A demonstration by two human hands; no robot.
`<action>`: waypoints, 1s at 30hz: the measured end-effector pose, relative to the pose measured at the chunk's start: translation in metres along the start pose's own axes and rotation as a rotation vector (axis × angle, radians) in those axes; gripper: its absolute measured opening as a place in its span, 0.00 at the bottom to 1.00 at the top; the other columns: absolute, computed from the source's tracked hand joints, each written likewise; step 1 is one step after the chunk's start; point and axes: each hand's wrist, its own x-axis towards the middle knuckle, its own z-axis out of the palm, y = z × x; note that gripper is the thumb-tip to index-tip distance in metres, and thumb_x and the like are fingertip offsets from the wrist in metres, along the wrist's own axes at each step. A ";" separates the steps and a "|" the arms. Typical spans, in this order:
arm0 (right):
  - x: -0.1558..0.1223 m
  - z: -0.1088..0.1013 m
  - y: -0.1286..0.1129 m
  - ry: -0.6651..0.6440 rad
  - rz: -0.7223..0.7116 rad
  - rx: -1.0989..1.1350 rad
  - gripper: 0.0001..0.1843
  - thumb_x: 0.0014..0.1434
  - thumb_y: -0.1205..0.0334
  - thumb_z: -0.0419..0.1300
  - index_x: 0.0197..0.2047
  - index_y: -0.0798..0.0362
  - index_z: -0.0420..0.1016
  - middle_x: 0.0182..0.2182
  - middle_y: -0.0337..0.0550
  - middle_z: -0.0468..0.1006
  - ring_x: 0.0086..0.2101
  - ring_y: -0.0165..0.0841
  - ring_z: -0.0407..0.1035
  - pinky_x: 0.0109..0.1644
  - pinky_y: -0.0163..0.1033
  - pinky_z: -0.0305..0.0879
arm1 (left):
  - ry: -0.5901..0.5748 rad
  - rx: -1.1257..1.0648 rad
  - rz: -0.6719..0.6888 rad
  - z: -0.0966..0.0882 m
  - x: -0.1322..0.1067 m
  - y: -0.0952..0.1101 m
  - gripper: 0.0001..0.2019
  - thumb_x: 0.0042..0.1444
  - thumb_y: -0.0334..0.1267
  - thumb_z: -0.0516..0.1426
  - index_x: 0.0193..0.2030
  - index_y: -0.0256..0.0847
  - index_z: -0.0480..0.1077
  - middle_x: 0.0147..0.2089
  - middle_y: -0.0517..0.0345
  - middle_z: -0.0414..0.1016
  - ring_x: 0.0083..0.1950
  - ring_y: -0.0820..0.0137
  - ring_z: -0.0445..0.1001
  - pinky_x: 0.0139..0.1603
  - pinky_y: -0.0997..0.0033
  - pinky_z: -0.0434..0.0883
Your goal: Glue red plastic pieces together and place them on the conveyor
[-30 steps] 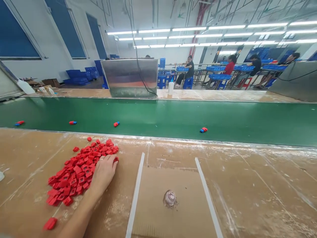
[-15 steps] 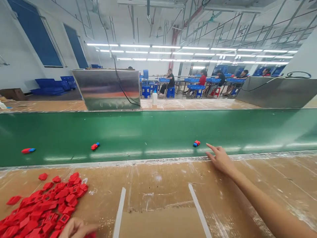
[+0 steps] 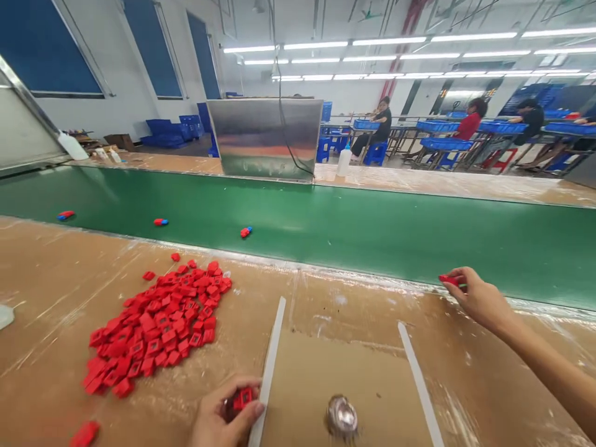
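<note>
Both hands have moved: the left hand (image 3: 223,411) grips a small red plastic block (image 3: 243,398), the right hand (image 3: 477,299) pinches another red block (image 3: 449,280) by the green belt (image 3: 372,245), and a big heap of red blocks (image 3: 158,323) is left on the brown bench (image 3: 51,279).

Left of the steel panel (image 3: 264,138), blue crates (image 3: 170,132) sit on the floor below tall blue windows (image 3: 151,53); right of it, blue stools (image 3: 375,153) and benches (image 3: 400,138) stand beneath rows of strip lights (image 3: 372,46).

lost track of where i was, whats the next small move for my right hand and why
Probably set the red piece down onto the green belt, since your right hand is right at its edge and red and blue pieces already lie there.
</note>
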 end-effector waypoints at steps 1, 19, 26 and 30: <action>-0.024 -0.003 0.000 -0.024 -0.007 0.047 0.09 0.65 0.60 0.58 0.47 0.52 0.68 0.37 0.59 0.80 0.33 0.39 0.76 0.35 0.44 0.64 | -0.027 -0.008 0.000 0.001 -0.002 0.000 0.18 0.43 0.52 0.68 0.37 0.41 0.82 0.33 0.54 0.79 0.37 0.63 0.75 0.40 0.69 0.72; -0.274 0.002 -0.070 -0.370 -0.145 0.523 0.21 0.61 0.46 0.62 0.52 0.51 0.75 0.45 0.50 0.81 0.44 0.41 0.76 0.49 0.43 0.75 | -0.365 -0.507 -0.100 0.038 -0.055 0.004 0.18 0.48 0.40 0.69 0.47 0.39 0.78 0.39 0.56 0.79 0.40 0.70 0.76 0.45 0.71 0.73; -0.261 0.013 -0.121 -0.315 -0.491 0.223 0.16 0.68 0.53 0.55 0.55 0.49 0.74 0.43 0.46 0.78 0.42 0.38 0.74 0.45 0.42 0.72 | -0.368 -0.566 -0.092 0.054 -0.063 -0.009 0.17 0.49 0.39 0.69 0.47 0.39 0.76 0.36 0.59 0.77 0.35 0.74 0.75 0.41 0.74 0.72; -0.263 0.024 -0.130 -0.210 -0.573 0.118 0.15 0.70 0.54 0.53 0.54 0.51 0.72 0.44 0.47 0.78 0.40 0.38 0.74 0.43 0.42 0.72 | -0.356 -0.583 -0.067 0.054 -0.066 -0.016 0.16 0.51 0.37 0.68 0.46 0.40 0.76 0.36 0.60 0.76 0.36 0.75 0.72 0.40 0.76 0.71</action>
